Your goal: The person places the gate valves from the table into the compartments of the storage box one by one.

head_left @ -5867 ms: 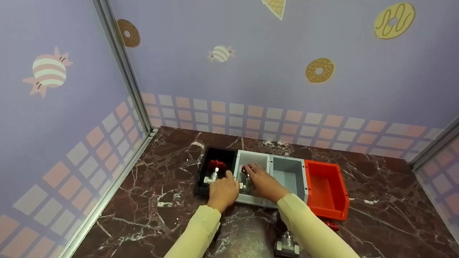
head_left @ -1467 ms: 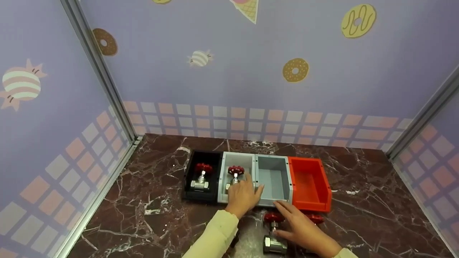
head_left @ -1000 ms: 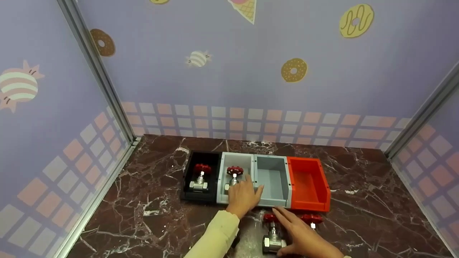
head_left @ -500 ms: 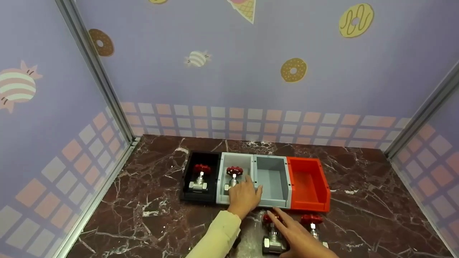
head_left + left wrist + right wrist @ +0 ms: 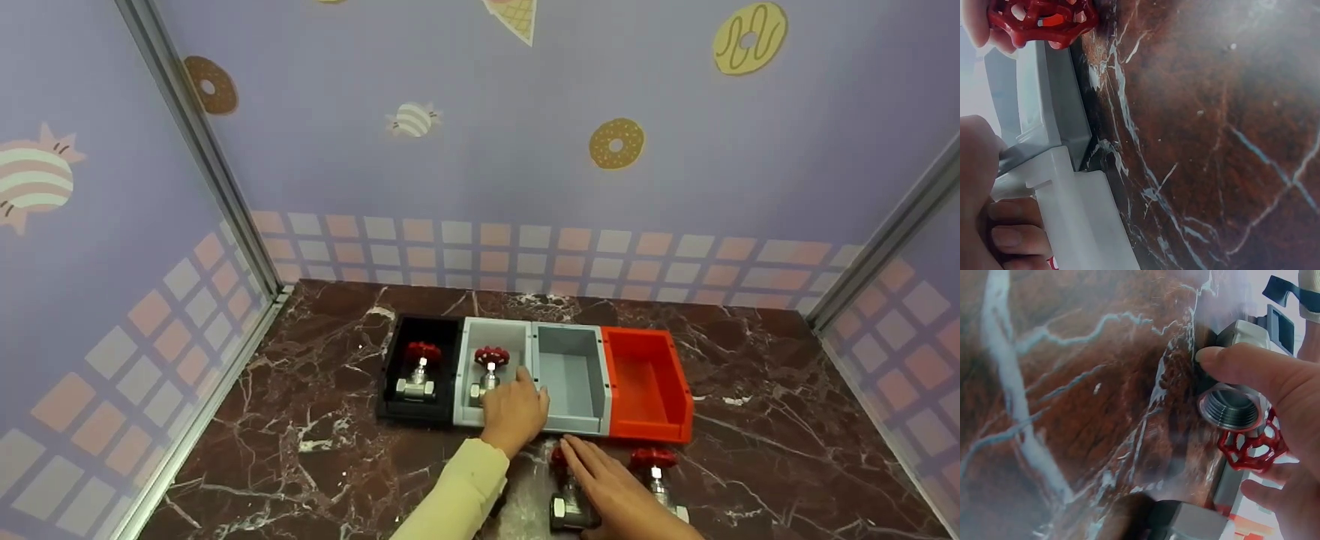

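My left hand [image 5: 514, 412] straddles the wall between the white bin [image 5: 461, 409] and the grey bin [image 5: 574, 375], its thumb on the grey side and its other fingers curled on the white side. My right hand [image 5: 619, 491] is around a metal valve [image 5: 566, 510] on the table, its thumb across the body and its fingers at the red handwheel [image 5: 1252, 444]. Another valve [image 5: 657, 480] stands just right of that hand. One valve [image 5: 417, 375] sits upright in the black bin [image 5: 397, 409]; another valve [image 5: 490, 364] is in the white bin, partly hidden by my left hand.
An orange-red bin [image 5: 649, 382] ends the row on the right, with all the bins side by side on the marble-patterned table [image 5: 315, 390]. Patterned panels [image 5: 480, 165] close off the back and both sides.
Earlier both hands were at the valve in the white bin. The right hand has since come back to the front valve, its fingers moving in around it; the left has stayed nearly still lately.
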Demonstrator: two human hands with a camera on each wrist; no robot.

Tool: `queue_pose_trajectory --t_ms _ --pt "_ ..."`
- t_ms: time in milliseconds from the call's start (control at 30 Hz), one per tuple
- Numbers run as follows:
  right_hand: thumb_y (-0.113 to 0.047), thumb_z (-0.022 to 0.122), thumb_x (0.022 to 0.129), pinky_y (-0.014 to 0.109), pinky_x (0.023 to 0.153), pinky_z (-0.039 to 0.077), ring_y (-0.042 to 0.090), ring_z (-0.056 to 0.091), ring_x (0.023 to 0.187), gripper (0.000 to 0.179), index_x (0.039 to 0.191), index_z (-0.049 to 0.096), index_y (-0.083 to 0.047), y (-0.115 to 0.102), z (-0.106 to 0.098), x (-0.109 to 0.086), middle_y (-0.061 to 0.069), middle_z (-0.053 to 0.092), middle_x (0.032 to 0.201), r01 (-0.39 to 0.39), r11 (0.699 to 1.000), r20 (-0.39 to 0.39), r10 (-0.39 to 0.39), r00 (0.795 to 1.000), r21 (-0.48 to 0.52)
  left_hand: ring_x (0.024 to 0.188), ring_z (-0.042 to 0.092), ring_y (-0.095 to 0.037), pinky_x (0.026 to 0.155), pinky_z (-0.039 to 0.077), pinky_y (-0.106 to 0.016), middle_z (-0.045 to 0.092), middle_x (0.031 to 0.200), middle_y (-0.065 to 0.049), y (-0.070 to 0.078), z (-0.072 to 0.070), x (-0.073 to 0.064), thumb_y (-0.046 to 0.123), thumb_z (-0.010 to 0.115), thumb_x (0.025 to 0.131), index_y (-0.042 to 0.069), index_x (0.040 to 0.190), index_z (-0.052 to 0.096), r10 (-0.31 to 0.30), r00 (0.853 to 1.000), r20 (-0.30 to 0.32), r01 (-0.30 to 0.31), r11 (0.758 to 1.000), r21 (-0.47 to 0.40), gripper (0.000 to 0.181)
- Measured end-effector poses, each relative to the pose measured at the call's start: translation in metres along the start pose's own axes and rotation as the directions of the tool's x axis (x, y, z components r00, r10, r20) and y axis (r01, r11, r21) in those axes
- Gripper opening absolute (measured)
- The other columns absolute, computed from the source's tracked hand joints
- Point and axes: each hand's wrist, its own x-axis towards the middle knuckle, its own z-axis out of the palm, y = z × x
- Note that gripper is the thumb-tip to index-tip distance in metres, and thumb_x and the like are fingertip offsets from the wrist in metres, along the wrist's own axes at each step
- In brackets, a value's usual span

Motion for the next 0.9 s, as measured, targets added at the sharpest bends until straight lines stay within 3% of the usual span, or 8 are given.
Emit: queue_pose_trajectory --t_ms 200,467,633,900 --pt "-0.034 0.088 0.061 0.058 0.098 0.043 0.043 0.042 0.133 0.116 0.151 0.023 0.000 -0.0048 -0.0002 0.0035 0.024 0.035 0.151 -0.051 0.998 0.005 0.052 0.999 -0.044 0.052 0.060 -0.024 0.045 0.041 -0.039 0.063 0.062 -0.006 0.0001 -0.0003 -0.0001 0.043 0.057 0.092 0.008 0.097 0.056 0.009 1.000 0.005 -0.009 1.000 -0.006 0.036" --pt "-0.039 0.087 0.064 0.060 0.099 0.041 0.045 0.041 0.133 0.113 0.152 0.025 -0.008 -0.0041 -0.0019 0.0068 0.023 0.035 0.150 -0.076 0.997 0.081 0.077 0.994 -0.006 0.052 0.060 -0.024 0.045 0.040 -0.039 0.062 0.061 -0.005 -0.0006 -0.0003 0.0001 0.044 0.055 0.093 0.009 0.095 0.054 0.006 0.999 0.032 -0.005 1.000 -0.020 0.035" --pt "-0.037 0.088 0.063 0.057 0.097 0.044 0.045 0.043 0.131 0.111 0.151 0.027 -0.009 -0.0024 -0.0001 0.0068 0.023 0.036 0.148 -0.065 0.998 0.054 0.065 0.996 0.002 0.051 0.059 -0.024 0.044 0.040 -0.039 0.061 0.060 -0.005 -0.0009 -0.0001 -0.0001 0.043 0.056 0.093 0.009 0.095 0.054 0.009 1.000 0.027 -0.008 1.000 -0.018 0.035" --pt "-0.032 0.089 0.059 0.052 0.092 0.049 0.043 0.045 0.129 0.111 0.149 0.030 -0.004 -0.0003 0.0035 0.0021 0.025 0.039 0.144 0.017 1.000 -0.055 -0.017 0.998 0.007 0.050 0.060 -0.025 0.043 0.039 -0.039 0.063 0.061 -0.006 -0.0012 0.0006 0.0002 0.043 0.055 0.093 0.010 0.092 0.051 0.013 1.000 0.019 -0.013 1.000 -0.010 0.034"
